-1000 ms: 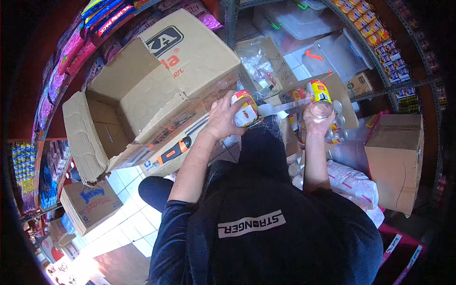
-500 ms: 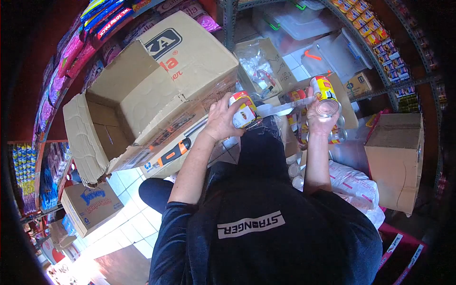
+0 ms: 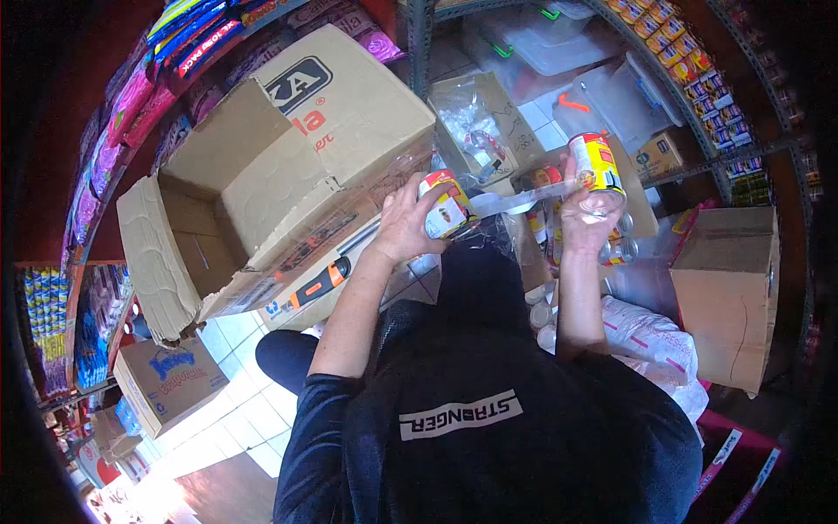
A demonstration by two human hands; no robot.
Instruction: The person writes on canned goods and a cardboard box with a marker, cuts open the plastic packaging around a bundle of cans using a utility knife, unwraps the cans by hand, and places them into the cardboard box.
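Note:
My left hand [image 3: 404, 220] is wrapped round a red, yellow and white can [image 3: 446, 206], tilted above my dark-clothed knee. On the right, my right hand [image 3: 587, 227] grips a second can [image 3: 597, 168] with a yellow and red label, its metal end towards me. A strip of clear plastic or tape [image 3: 524, 200] stretches between the two cans. Beneath and beside my right hand, several more cans [image 3: 625, 251] sit in an open carton, partly hidden by my hand and wrist.
A large open cardboard box [image 3: 358, 105] stands at the left, an orange and black tool [image 3: 319, 281] beside it. Another carton [image 3: 485, 122] holds clear plastic. A brown box [image 3: 726, 297] stands at the right, near a white plastic bag [image 3: 650, 336]. Stocked shelves [image 3: 672, 44] surround the area.
The can in my right hand has tilted and shifted slightly, while staying held. The can in my left hand has turned a little, showing more of its label. The large box has shifted slightly.

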